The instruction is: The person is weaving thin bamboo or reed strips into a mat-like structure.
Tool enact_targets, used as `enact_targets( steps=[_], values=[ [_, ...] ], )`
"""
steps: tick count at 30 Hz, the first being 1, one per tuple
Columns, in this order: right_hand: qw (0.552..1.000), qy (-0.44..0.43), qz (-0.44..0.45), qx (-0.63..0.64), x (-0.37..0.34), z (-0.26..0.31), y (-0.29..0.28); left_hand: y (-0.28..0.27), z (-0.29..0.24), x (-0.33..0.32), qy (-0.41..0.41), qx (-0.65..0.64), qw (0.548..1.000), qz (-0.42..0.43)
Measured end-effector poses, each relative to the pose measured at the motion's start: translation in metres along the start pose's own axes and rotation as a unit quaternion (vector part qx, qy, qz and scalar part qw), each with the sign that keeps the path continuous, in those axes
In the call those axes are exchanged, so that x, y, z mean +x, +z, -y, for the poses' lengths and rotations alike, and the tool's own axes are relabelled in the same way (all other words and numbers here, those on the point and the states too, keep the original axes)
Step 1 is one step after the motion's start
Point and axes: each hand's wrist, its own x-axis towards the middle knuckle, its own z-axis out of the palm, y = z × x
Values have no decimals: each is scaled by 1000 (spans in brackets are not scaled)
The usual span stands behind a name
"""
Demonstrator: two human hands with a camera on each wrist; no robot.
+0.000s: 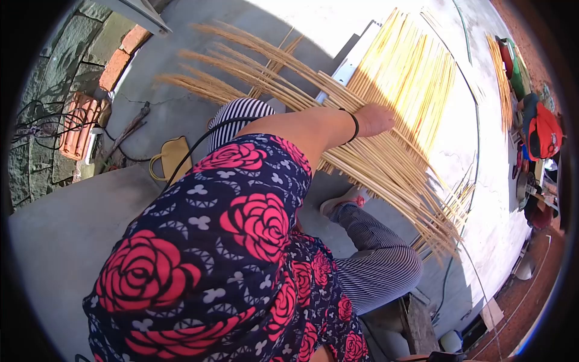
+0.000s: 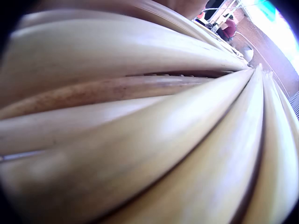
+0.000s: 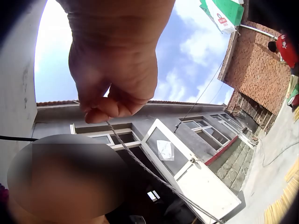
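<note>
The left hand, with a dark band at its wrist, lies on a layer of long pale stalks; how its fingers lie is not clear. Stalks fill most of the left wrist view, with a blurred bit of that hand at the top edge. These stalks lie across a second, sunlit spread of stalks, their brushy ends at the upper left. In the right wrist view the right hand is raised and pinches a thin twisted cord between thumb and fingers. The head view does not show this hand.
A metal strip lies beside the sunlit stalks. A yellow bag, dark cable and bricks are at the left. More stalks and a red item are at the right. A white door stands ajar.
</note>
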Motion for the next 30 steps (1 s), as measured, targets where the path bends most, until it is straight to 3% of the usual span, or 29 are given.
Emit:
enact_targets(
  steps=[3,5,7,8,10,11,12,17,22,25,30],
  values=[
    [991,52,-123,-22,-52,-54,-29,-1,-2,3,0,-8,1000,-1],
    [989,146,-19,6,-44,-90,-25,2,1,2,8,-28,999,-26],
    [955,284,-43,74,-67,-129,-51,3,2,3,14,-19,1000,-14],
    [951,299,-18,73,-70,-154,-51,2,3,3,17,-11,1000,-6],
    [910,412,-11,-49,-69,-194,-57,-2,2,5,22,-6,1000,-10],
    [857,494,-17,-145,-69,-216,-60,-2,1,5,21,-4,1000,-11],
    [838,515,5,-182,-72,-241,-66,0,2,4,27,-10,1000,-5],
    [794,551,-79,-246,-118,-358,-104,-5,0,8,19,-15,1000,1],
    [762,449,76,-460,-134,-405,-108,-15,-7,13,50,-4,999,18],
    [770,388,140,-488,-140,-415,-101,-17,-10,17,72,-3,997,10],
    [731,364,189,-545,-145,-426,-97,-9,-13,20,83,-7,996,-19]
  ],
)
